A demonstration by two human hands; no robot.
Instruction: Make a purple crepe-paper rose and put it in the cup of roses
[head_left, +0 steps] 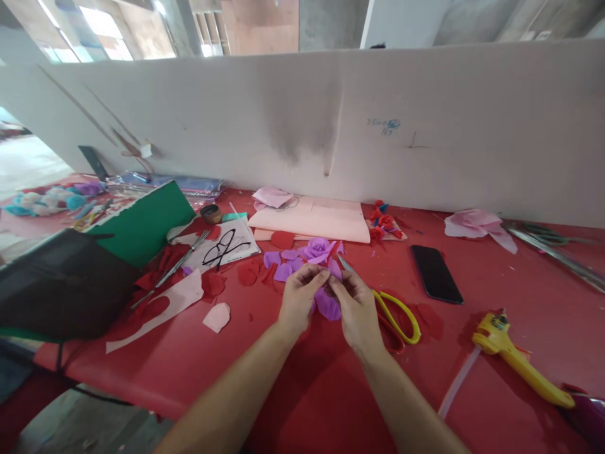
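Above the red table, my left hand [300,301] and my right hand [355,309] meet with thumbs and fingertips pinched together. Between them is a purple paper petal [334,268], partly hidden by the fingers. Just beyond lies a purple paper rose [318,250], with several loose purple petals [283,271] to its left. Another purple petal [328,306] shows below my fingers. Beside my right hand rest scissors with yellow handles [401,315], their blades partly covered by the hand.
A phone [435,273] and a yellow glue gun [515,359] with a glue stick lie right. Pink paper sheets [312,217] and red paper flowers [382,221] sit at the back. Eyeglasses [224,249], red scraps and a black bag [66,284] occupy the left. A white board [212,120] stands behind.
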